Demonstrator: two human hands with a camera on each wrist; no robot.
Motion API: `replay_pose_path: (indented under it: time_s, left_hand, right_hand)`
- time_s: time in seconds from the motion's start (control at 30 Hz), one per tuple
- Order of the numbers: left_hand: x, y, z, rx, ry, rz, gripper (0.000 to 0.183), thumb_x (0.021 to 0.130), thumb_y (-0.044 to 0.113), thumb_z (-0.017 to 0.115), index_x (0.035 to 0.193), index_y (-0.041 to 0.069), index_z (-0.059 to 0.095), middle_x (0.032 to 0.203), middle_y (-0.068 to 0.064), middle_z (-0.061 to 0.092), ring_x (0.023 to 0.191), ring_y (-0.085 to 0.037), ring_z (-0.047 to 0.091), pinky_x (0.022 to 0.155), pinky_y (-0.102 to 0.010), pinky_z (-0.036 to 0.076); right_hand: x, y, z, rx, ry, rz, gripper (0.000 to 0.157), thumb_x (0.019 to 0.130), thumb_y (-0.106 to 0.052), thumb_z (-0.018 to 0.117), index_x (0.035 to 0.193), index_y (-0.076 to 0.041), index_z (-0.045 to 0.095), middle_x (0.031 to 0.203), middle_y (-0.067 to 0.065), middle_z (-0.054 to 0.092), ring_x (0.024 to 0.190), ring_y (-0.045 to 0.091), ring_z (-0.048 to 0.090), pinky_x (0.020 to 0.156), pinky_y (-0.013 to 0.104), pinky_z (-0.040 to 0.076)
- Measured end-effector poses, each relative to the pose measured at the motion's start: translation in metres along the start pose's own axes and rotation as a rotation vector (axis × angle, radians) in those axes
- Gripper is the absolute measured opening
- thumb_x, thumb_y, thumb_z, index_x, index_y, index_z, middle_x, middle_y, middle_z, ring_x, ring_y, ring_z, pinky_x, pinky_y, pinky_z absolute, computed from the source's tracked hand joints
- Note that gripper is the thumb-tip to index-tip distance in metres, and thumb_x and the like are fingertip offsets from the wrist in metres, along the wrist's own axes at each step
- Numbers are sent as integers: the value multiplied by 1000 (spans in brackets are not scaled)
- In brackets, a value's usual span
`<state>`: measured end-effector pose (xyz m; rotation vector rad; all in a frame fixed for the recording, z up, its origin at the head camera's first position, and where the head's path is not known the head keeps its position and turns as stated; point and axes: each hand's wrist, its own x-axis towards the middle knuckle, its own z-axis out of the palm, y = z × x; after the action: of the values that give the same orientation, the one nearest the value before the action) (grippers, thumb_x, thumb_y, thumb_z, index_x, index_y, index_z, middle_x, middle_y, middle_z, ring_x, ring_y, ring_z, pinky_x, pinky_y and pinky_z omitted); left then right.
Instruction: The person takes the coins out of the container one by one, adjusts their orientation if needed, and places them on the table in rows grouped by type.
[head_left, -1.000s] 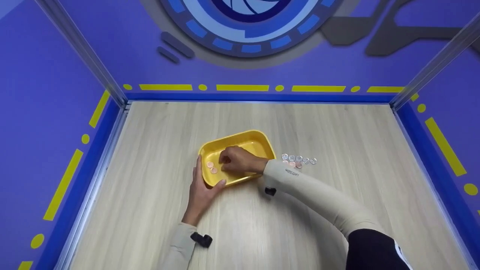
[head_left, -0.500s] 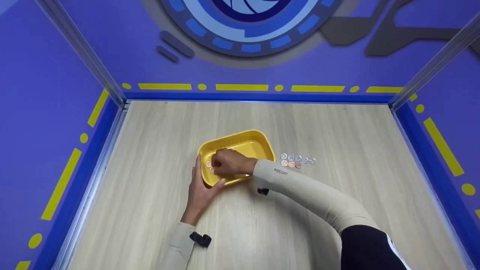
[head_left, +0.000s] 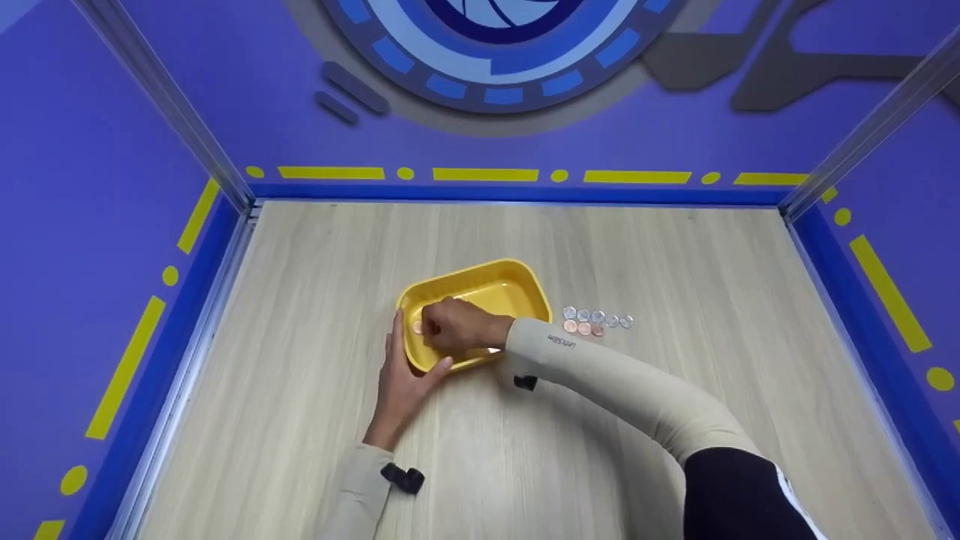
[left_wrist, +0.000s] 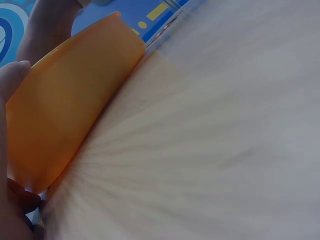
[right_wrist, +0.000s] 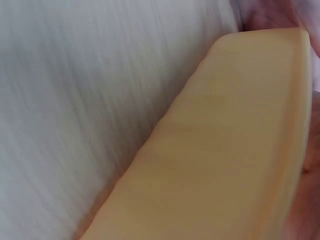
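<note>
A yellow plastic tray (head_left: pixel 517 289) stands at an angle on the table. My left hand (head_left: pixel 403 379) grips its near left corner, thumb over the front rim and fingers along the left side. In the left wrist view, the tray's outer wall (left_wrist: pixel 75 95) fills the space beside that hand. My right hand (head_left: pixel 461 326) is down inside the tray with curled fingers, right beside a copper coin (head_left: pixel 418 328). Its fingertips are hidden under the knuckles, so I cannot tell whether they pinch a coin. In the right wrist view, the tray's wall (right_wrist: pixel 210 135) blocks most of that hand.
On the table right of the tray lies a row of several silver coins (head_left: pixel 598 316). Three copper coins (head_left: pixel 584 328) form a shorter row in front of them. Blue-purple walls (head_left: pixel 480 150) enclose the wooden table (head_left: pixel 675 255) at the back and sides.
My right hand has moved left inside the tray, covering one of the two copper coins seen there earlier. The copper coins on the table have come into fuller view. My left hand stays put.
</note>
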<state>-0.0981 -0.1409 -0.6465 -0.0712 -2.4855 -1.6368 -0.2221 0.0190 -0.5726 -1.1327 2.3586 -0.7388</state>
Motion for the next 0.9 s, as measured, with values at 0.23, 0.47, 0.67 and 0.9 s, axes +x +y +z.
replay_pose_path:
  time_s: [0.23,0.47,0.67,0.9]
  left_hand:
    - [0,2,0,-3,-5,-25,118,91,46,87,179,21,12,160,-19,46,132,-31,60,107,-54,50]
    - [-1,1,-2,-13,-10,-42,118,91,45,87,179,25,11,161,-18,45,136,-32,58,109,-55,49]
    - [-1,-1,-2,-32,-15,-30,119,91,43,88,179,24,10,165,-17,42,138,-31,57,111,-54,48]
    - [-1,-1,0,-34,-2,-20,118,90,41,89,179,23,12,167,-19,41,143,-34,53,116,-56,43]
  right_hand:
    - [-20,7,-19,126,-3,32,8,99,-4,80,105,1,77,89,2,73,75,8,58,68,22,47]
    - [-49,5,-40,161,-14,64,10,99,-8,83,101,0,77,89,2,74,79,8,61,73,24,51]
    - [-78,6,-49,163,-5,10,11,98,-7,84,96,-1,75,85,3,73,76,6,59,70,23,49]
    - [-107,13,-55,188,36,26,12,96,-7,85,95,-2,75,84,1,73,75,4,60,69,22,49]
